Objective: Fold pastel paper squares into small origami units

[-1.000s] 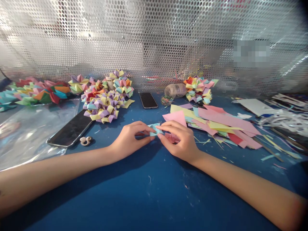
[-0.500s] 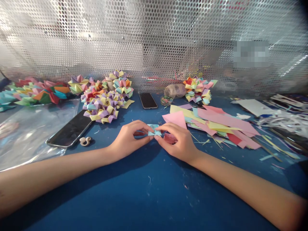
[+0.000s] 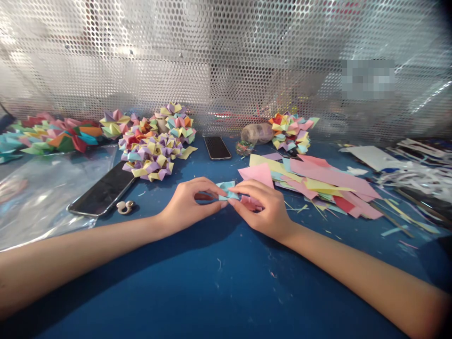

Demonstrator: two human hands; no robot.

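Note:
A small light-blue piece of folded paper (image 3: 226,185) is pinched between my two hands, above the blue tabletop (image 3: 219,278). My left hand (image 3: 192,202) grips its left side with thumb and fingers. From the right, my right hand (image 3: 263,203) pinches the same piece with thumb and forefinger. The fingertips of both hands nearly meet and cover part of the paper, so its exact folds are hard to make out. Small pink-red paper (image 3: 251,203) shows beneath my right hand, partly hidden by it. A pink sheet (image 3: 256,174) lies just behind that hand.
Coloured paper strips (image 3: 328,181) are heaped on the right. Folded-paper clusters (image 3: 151,155) line the back left, another cluster (image 3: 291,132) the back right. A large phone (image 3: 106,188) rests on a plastic bag (image 3: 45,197); a smaller phone (image 3: 216,148) lies near the perforated metal panel (image 3: 226,70).
My fingers have shifted slightly on the light-blue paper, and a little more of its upper edge shows. Both hands stay in nearly the same place; everything else is unmoved.

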